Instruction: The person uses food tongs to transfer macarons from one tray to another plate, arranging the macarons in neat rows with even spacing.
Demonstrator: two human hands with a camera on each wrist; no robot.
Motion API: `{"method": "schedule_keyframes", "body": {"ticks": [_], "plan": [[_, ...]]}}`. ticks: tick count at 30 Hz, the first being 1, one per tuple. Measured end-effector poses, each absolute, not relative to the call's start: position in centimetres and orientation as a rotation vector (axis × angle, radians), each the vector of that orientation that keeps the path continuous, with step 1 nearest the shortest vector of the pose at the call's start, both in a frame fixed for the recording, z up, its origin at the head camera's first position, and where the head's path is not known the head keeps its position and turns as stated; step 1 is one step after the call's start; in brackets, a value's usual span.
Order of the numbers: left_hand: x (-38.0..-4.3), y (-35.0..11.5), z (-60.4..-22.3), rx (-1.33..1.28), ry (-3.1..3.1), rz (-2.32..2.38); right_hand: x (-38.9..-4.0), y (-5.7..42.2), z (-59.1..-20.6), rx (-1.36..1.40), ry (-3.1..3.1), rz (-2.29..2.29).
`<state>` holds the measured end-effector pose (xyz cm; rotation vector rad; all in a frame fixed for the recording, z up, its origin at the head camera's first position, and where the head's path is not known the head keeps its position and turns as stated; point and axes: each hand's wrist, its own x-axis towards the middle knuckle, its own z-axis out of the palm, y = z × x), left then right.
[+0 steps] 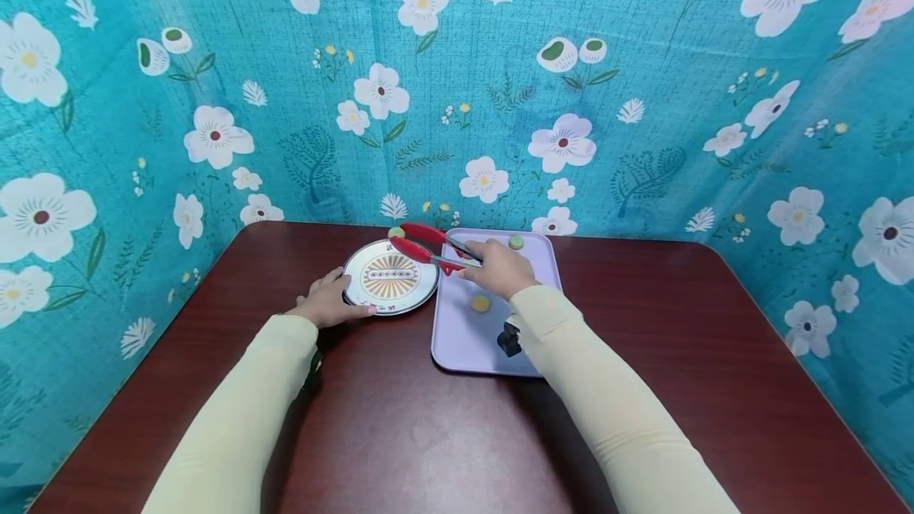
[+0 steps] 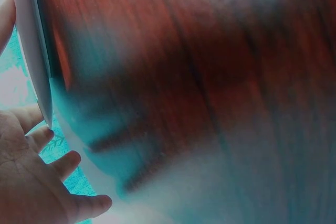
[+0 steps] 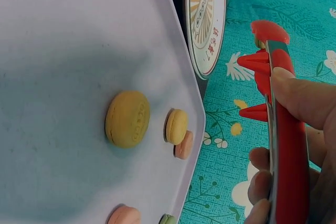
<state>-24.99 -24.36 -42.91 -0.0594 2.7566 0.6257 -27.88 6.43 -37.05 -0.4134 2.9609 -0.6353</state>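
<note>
In my right hand (image 1: 503,268) I grip red-and-silver tongs (image 3: 289,145), whose red tips reach left over the plate's far side. A green macaron (image 1: 396,233) shows at those tips, partly hidden by them. My left hand (image 1: 328,301) touches the near-left rim of a white plate (image 1: 357,276) with a brown sunburst pattern; its thumb rests on the rim and the other fingers are spread. Beside the plate, a lilac tray (image 1: 464,347) bears a large yellow macaron (image 3: 127,119), a smaller yellow macaron (image 3: 176,126), pink macarons (image 3: 125,215) and a green macaron (image 1: 516,242).
Plate and tray stand side by side on a dark red-brown wooden table (image 1: 400,435). Behind the table's far edge hangs a turquoise flowered cloth (image 1: 457,101), which also runs along both sides. A dark wrist camera (image 1: 509,339) sits under my right sleeve, above the tray.
</note>
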Motion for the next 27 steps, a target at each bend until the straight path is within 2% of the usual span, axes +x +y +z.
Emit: {"method": "schedule_keyframes", "body": {"ticks": [27], "plan": [[-25.2, -24.5, -43.1, -0.078, 2.763, 0.637, -28.4, 4.3, -38.4, -0.383, 2.900, -0.615]]}}
